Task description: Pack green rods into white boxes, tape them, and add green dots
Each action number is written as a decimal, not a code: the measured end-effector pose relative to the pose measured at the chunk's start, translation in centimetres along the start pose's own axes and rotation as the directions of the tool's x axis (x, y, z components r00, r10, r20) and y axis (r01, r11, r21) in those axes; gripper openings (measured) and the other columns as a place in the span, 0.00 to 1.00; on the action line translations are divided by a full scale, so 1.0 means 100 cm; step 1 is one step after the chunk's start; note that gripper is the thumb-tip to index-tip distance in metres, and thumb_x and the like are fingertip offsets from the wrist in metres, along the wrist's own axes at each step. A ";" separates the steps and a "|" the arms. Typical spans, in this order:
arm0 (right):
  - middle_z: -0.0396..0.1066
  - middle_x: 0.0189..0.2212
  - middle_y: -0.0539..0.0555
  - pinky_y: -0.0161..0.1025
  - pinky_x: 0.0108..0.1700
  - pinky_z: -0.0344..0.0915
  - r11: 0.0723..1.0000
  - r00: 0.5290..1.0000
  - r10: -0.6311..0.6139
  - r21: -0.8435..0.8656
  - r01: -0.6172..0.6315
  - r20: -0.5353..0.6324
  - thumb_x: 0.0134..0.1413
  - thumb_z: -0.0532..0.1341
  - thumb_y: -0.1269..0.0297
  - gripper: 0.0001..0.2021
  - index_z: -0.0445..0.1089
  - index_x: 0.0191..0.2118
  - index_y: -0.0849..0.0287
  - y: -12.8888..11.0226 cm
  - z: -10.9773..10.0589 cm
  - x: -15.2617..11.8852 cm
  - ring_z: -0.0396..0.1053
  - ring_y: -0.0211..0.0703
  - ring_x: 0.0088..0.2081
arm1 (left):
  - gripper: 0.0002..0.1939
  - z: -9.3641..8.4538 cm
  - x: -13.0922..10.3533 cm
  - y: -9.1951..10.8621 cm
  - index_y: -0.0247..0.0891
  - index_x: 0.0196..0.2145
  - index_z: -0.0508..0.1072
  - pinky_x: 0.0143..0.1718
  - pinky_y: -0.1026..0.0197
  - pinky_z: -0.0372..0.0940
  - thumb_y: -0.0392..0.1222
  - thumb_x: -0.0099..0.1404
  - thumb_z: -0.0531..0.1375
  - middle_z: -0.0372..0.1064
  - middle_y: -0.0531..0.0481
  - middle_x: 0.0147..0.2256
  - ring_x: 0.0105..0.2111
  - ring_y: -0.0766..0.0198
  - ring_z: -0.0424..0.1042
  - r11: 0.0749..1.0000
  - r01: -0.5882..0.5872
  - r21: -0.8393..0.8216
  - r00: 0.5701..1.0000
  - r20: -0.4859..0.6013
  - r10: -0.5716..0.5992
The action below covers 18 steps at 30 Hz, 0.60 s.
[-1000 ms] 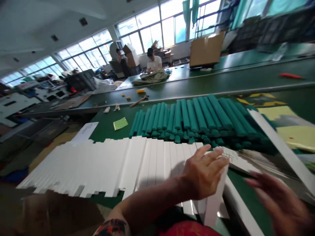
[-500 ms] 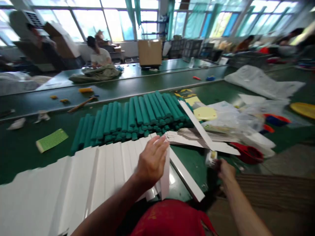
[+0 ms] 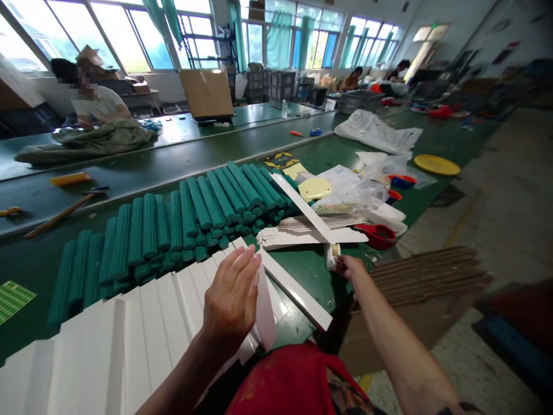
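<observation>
My left hand [image 3: 231, 297] lies with fingers stretched out on the near end of a row of flat white cardboard boxes [image 3: 147, 311]. One narrow white box [image 3: 265, 305] stands up along its palm side. My right hand [image 3: 352, 268] is closed at the table's front edge around a tape dispenser [image 3: 332, 256] with a yellowish roll; its handle is mostly hidden by the fingers. Between the hands, a long white box [image 3: 298, 288] lies slanted on the table. Another long white strip [image 3: 302, 207] reaches from the dispenser toward the stacked green ribbed rolls [image 3: 190, 216].
Flat white cardboard pieces [image 3: 311, 230] lie beyond the dispenser, beside red-handled scissors [image 3: 378, 236]. Clear plastic bags [image 3: 345, 193] and a yellow disc [image 3: 436, 165] are further right. Stacked brown cardboard [image 3: 432, 274] stands below the table edge. A co-worker [image 3: 99, 104] sits across the benches.
My view has turned to the right, so the table and its contents appear further left. Both hands keep about the same places against the boxes and the dispenser.
</observation>
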State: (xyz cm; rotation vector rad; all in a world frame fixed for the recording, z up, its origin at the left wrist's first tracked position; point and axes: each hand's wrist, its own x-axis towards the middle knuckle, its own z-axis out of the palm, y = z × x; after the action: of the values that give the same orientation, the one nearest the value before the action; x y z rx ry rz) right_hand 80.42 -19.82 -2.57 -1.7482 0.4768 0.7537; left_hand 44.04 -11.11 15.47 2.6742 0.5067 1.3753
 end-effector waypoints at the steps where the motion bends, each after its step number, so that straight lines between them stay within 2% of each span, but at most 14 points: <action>1: 0.70 0.40 0.54 0.37 0.35 0.71 1.000 1.000 -0.007 0.010 0.007 -0.001 0.63 0.59 0.61 0.12 0.68 0.47 0.64 0.000 0.000 -0.001 0.71 0.37 0.35 | 0.22 0.000 0.000 0.000 0.31 0.55 0.67 0.54 0.43 0.67 0.24 0.62 0.57 0.70 0.35 0.52 0.55 0.50 0.67 1.000 -0.001 -0.004 1.000 0.000 0.001; 4: 0.70 0.40 0.54 0.37 0.36 0.72 0.997 0.999 -0.055 0.054 0.055 0.000 0.63 0.59 0.61 0.13 0.67 0.48 0.63 0.006 -0.002 -0.008 0.71 0.37 0.36 | 0.22 -0.001 0.001 0.002 0.32 0.55 0.67 0.53 0.43 0.68 0.25 0.63 0.57 0.70 0.35 0.52 0.55 0.50 0.67 1.000 0.002 -0.006 1.000 -0.001 -0.002; 9: 0.70 0.39 0.53 0.35 0.34 0.71 0.983 0.992 -0.128 0.130 0.128 -0.004 0.63 0.59 0.62 0.11 0.68 0.46 0.64 0.032 -0.010 -0.015 0.70 0.35 0.34 | 0.22 -0.002 0.000 0.002 0.32 0.54 0.67 0.53 0.43 0.68 0.25 0.62 0.57 0.70 0.35 0.52 0.55 0.49 0.67 1.000 0.001 -0.010 1.000 -0.003 -0.001; 14: 0.70 0.39 0.53 0.36 0.34 0.71 0.978 0.987 -0.159 0.139 0.158 -0.011 0.63 0.59 0.62 0.12 0.68 0.46 0.64 0.047 -0.009 -0.007 0.70 0.36 0.34 | 0.22 0.000 0.000 0.001 0.31 0.54 0.67 0.54 0.44 0.68 0.25 0.62 0.57 0.70 0.35 0.52 0.55 0.49 0.68 1.000 -0.006 -0.016 1.000 0.002 0.006; 18: 0.70 0.34 0.51 0.33 0.31 0.70 0.973 0.978 -0.207 0.101 0.206 0.000 0.63 0.59 0.62 0.10 0.69 0.43 0.65 0.058 -0.010 -0.001 0.70 0.33 0.31 | 0.22 0.000 0.000 0.000 0.33 0.55 0.66 0.55 0.43 0.67 0.26 0.63 0.56 0.70 0.36 0.52 0.55 0.50 0.67 1.000 0.007 -0.022 1.000 0.008 -0.007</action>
State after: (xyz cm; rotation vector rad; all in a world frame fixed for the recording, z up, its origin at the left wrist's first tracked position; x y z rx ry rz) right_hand 76.84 -22.54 -6.36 -1.6685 0.3143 0.5805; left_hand 44.05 -11.13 15.51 2.6569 0.4960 1.3594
